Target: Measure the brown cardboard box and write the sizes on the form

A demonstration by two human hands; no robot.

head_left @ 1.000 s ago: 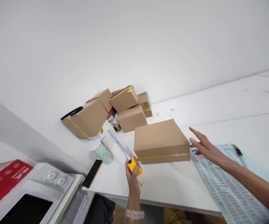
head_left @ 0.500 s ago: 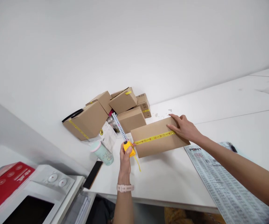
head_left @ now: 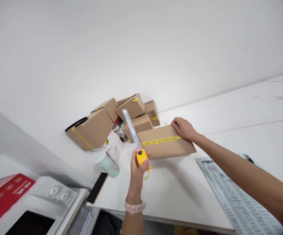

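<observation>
My left hand (head_left: 138, 168) is closed around a yellow tape measure (head_left: 142, 157), whose white blade sticks out up and to the left. A short yellow strap dangles below its case. Fingers of my right hand (head_left: 184, 128) grip the top right edge of a cardboard box (head_left: 166, 148) with a band of yellow printed tape along it. The box is tilted over the white table (head_left: 171, 192). The tape measure's blade passes in front of the box's left end; whether they touch I cannot tell.
Several cardboard boxes (head_left: 92, 127) are piled against the wall. A mint-green cup (head_left: 107, 164) stands by a printed sheet (head_left: 114, 147) and a dark flat object (head_left: 97, 187). A patterned mat (head_left: 237, 192) lies right. A white microwave (head_left: 43, 202) and red box (head_left: 6, 192) stand left.
My left hand has moved right and nearer to me with the tape measure, its blade now crossing the box's left end. My right hand and the box have shifted slightly left.
</observation>
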